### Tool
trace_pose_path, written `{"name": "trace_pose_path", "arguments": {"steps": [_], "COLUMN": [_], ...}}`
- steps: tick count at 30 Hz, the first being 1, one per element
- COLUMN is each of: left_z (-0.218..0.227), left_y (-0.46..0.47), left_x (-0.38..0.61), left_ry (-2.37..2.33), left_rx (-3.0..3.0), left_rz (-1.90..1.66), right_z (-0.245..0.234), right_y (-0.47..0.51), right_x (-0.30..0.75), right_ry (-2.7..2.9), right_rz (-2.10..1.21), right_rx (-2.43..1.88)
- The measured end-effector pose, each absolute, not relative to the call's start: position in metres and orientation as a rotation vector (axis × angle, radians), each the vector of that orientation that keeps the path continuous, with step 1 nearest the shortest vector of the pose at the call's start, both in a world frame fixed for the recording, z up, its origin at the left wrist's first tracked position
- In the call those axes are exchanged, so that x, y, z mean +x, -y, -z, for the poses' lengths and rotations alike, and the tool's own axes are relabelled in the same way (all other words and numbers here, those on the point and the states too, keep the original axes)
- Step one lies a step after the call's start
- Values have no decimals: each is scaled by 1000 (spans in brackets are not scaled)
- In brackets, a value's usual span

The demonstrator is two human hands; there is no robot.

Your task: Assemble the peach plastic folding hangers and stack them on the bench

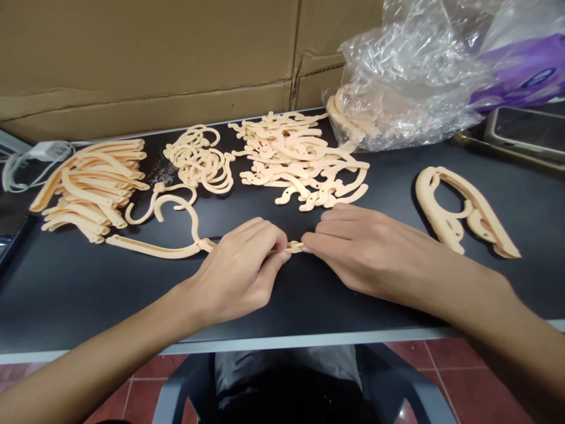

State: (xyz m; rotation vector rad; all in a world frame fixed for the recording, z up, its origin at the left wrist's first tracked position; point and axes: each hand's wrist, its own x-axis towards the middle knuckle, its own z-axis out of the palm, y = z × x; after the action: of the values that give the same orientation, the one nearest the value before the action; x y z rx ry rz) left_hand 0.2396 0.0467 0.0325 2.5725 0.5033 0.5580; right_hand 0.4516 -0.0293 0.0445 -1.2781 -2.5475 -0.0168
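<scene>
A peach plastic hanger [203, 244] is gripped by the closed fingers of the left hand [242, 265], low at the black surface [318, 312]; its hook [194, 224] and one long bar [154, 250] are left showing to the left of those fingers. A short stretch of plastic is exposed between the two sets of fingertips, and its other end is pinched by the closed fingers of the right hand [366, 244]. Whether the parts are fully joined there cannot be told, as most are covered by the hands.

Beyond the fingers, a pile of short curved pieces [286, 144] is spread. Farther left of them, a heap of hooks [194, 156] and a stack of bars [97, 176] are laid. A folded hanger [435, 215] is placed to the right of the right fingers; farther beyond them, a clear plastic bag [410, 88] is seen near a purple packet [525, 70].
</scene>
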Motion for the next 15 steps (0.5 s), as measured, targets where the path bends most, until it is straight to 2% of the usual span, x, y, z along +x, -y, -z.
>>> {"name": "trace_pose_path", "arguments": {"steps": [15], "left_z": [-30], "left_y": [-42], "left_x": [239], "left_ry": [-422], "left_rx": [2513], "left_rz": [-687], "right_z": [-42], "right_y": [28], "right_x": [448], "right_ry": [2521], "right_rz": [19], "right_rx": [-1229]}}
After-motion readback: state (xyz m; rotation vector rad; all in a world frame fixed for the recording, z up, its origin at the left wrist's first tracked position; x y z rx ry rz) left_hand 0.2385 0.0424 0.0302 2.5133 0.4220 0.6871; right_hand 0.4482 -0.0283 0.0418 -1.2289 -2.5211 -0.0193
